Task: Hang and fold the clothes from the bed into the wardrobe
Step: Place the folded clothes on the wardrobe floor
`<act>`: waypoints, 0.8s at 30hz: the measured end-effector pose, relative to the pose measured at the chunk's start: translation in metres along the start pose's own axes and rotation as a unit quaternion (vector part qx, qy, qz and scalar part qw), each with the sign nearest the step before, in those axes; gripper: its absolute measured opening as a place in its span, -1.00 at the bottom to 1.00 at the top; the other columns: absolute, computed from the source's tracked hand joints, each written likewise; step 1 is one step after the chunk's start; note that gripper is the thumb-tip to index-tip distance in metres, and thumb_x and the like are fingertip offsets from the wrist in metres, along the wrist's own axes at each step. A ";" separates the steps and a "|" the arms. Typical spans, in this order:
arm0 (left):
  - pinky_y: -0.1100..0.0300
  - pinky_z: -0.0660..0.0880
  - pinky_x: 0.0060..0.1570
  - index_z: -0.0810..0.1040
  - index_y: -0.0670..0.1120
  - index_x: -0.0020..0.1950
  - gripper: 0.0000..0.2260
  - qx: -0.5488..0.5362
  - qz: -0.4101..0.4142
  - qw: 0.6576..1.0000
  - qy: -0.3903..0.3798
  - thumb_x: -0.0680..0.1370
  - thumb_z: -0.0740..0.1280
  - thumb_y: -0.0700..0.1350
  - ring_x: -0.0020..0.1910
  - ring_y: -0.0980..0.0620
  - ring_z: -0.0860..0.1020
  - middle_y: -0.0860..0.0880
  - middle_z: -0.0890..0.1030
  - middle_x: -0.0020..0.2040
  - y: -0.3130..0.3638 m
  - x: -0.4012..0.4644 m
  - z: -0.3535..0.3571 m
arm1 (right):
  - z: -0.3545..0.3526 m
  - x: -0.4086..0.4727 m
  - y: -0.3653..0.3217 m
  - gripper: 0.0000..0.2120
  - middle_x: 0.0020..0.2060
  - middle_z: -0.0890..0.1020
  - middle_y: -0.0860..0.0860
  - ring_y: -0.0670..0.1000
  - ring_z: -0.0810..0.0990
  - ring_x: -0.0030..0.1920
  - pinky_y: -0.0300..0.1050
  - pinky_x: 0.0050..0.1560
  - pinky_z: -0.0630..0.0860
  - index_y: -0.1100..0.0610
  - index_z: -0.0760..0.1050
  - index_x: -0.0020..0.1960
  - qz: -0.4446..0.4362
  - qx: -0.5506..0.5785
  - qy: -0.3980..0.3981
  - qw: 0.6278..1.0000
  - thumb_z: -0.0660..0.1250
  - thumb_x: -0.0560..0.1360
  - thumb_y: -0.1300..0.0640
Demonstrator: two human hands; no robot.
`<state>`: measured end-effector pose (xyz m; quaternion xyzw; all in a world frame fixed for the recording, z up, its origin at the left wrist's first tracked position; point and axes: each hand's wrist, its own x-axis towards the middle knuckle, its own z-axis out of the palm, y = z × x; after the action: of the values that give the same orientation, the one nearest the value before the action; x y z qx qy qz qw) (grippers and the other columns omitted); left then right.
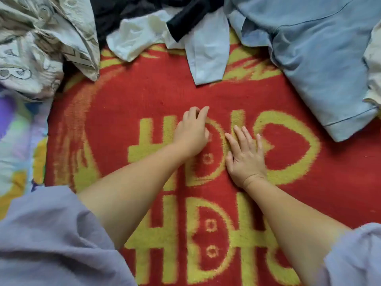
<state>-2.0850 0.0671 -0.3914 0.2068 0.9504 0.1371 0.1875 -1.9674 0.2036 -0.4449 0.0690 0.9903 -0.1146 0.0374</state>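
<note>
Two hands: the left hand (190, 134) and the right hand (245, 155). One red and yellow blanket (144, 104). At twelve o'clock, four clothes: one patterned cloth (41, 44), one black garment (127, 11), one white shirt (206, 56), one blue garment (313, 58).

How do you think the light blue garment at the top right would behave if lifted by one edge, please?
The light blue garment lies crumpled in soft folds, so it would probably hang limp. It looks thin, so likely light. Its hem might drag the beige cloth touching it.

Cut by top edge, I note: black garment (123, 11), blue garment (313, 38) | patterned cloth (41, 38) cropped left | left hand (191, 133) fingertips curl under, grip unreadable to me | sleeves (51, 234) cropped below.
</note>
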 end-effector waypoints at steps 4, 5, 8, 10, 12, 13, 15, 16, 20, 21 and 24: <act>-0.02 0.34 0.20 0.13 -0.05 0.55 -0.39 0.072 0.007 0.988 0.137 0.52 0.24 -0.11 0.40 -0.16 0.28 -0.14 0.22 0.49 0.002 0.062 0.007 | 0.011 0.003 0.004 -0.50 0.47 0.29 0.06 0.06 0.14 0.48 0.19 0.45 -0.03 0.03 0.28 0.42 -0.014 -0.006 0.055 0.998 0.07 0.49 0.01; -0.03 0.32 0.25 0.14 -0.05 0.55 -0.39 0.077 0.006 0.983 0.168 0.52 0.23 -0.11 0.43 -0.16 0.26 -0.15 0.20 0.51 0.002 0.076 0.007 | 0.012 0.004 0.004 -0.50 0.48 0.28 0.06 0.06 0.14 0.49 0.20 0.45 -0.03 0.03 0.27 0.43 -0.014 -0.008 0.061 0.998 0.07 0.49 0.01; -0.11 0.00 0.45 0.13 0.02 0.55 -0.48 0.093 0.008 0.983 0.161 0.59 0.14 -0.12 0.54 -0.13 0.02 -0.13 0.03 0.57 -0.001 0.112 0.003 | 0.013 0.003 0.004 -0.50 0.47 0.29 0.06 0.06 0.14 0.48 0.19 0.44 -0.04 0.02 0.26 0.42 -0.017 -0.005 0.064 0.998 0.07 0.48 0.00; -0.10 -0.05 0.48 0.34 0.00 0.42 -0.63 0.093 0.035 0.983 0.157 0.61 0.09 -0.16 0.53 -0.11 0.07 -0.09 0.15 0.55 -0.005 0.128 -0.011 | 0.013 0.003 0.004 -0.49 0.47 0.30 0.06 0.06 0.14 0.48 0.19 0.44 -0.05 0.03 0.28 0.42 -0.018 -0.007 0.064 0.998 0.07 0.48 0.00; 0.03 0.24 0.28 0.48 -0.10 0.20 -0.73 0.050 0.034 0.987 0.147 0.58 0.08 -0.23 0.31 -0.16 0.39 -0.16 0.48 0.31 -0.010 0.136 -0.030 | 0.014 0.004 0.004 -0.49 0.48 0.29 0.06 0.06 0.13 0.48 0.19 0.44 -0.05 0.02 0.27 0.43 -0.017 -0.010 0.060 0.998 0.06 0.48 0.00; 0.06 0.30 0.05 0.49 -0.13 0.14 -0.76 0.034 0.029 0.989 0.139 0.57 0.09 -0.24 0.17 -0.22 0.46 -0.20 0.54 0.18 -0.011 0.137 -0.038 | 0.014 0.004 0.004 -0.49 0.48 0.29 0.06 0.06 0.13 0.49 0.19 0.44 -0.05 0.02 0.26 0.43 -0.015 -0.011 0.060 0.998 0.06 0.49 -0.01; 0.02 0.29 -0.11 0.48 -0.14 0.14 -0.80 0.027 0.034 0.993 0.109 0.58 0.14 -0.19 0.07 -0.28 0.49 -0.21 0.58 0.11 -0.008 0.125 -0.047 | 0.014 0.004 0.004 -0.49 0.48 0.29 0.06 0.06 0.12 0.48 0.19 0.44 -0.05 0.02 0.26 0.43 -0.016 -0.014 0.063 0.998 0.05 0.49 -0.01; 0.00 0.31 -0.12 0.48 -0.13 0.15 -0.81 0.035 0.041 0.994 0.093 0.59 0.16 -0.15 0.07 -0.28 0.50 -0.21 0.58 0.11 -0.006 0.110 -0.046 | 0.015 0.004 0.004 -0.49 0.47 0.30 0.06 0.06 0.13 0.48 0.18 0.44 -0.06 0.02 0.28 0.43 -0.018 -0.012 0.064 0.998 0.05 0.49 -0.01; 0.09 0.24 -0.23 0.44 -0.07 0.13 -0.86 0.067 -0.003 0.998 -0.006 0.61 0.18 -0.12 0.07 -0.25 0.52 -0.16 0.59 0.09 -0.012 0.011 -0.014 | 0.008 0.005 0.001 -0.48 0.48 0.29 0.04 0.03 0.11 0.49 0.12 0.46 -0.12 0.02 0.31 0.44 0.000 -0.001 0.041 0.999 0.03 0.49 -0.01; 0.09 0.25 -0.23 0.45 -0.06 0.13 -0.86 0.067 -0.012 0.997 -0.037 0.60 0.17 -0.13 0.07 -0.24 0.53 -0.16 0.59 0.09 -0.016 -0.021 -0.008 | 0.002 0.005 -0.001 -0.47 0.51 0.22 0.02 0.01 0.05 0.51 0.10 0.47 -0.16 0.01 0.26 0.47 0.009 -0.008 0.012 1.000 0.00 0.52 -0.02; 0.09 0.31 -0.19 0.46 -0.06 0.14 -0.84 0.003 -0.065 0.992 -0.106 0.61 0.14 -0.13 0.07 -0.22 0.53 -0.14 0.60 0.09 -0.028 -0.110 -0.007 | -0.028 -0.003 -0.014 -0.43 0.57 -0.07 -0.02 -0.01 -0.15 0.55 0.13 0.51 -0.18 0.01 -0.05 0.57 0.044 -0.002 -0.137 0.990 0.03 0.61 0.00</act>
<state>-2.0040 -0.0072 -0.3617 0.1584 0.9372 0.0990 0.2947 -1.9680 0.1958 -0.4142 0.0957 0.9720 -0.1196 0.1782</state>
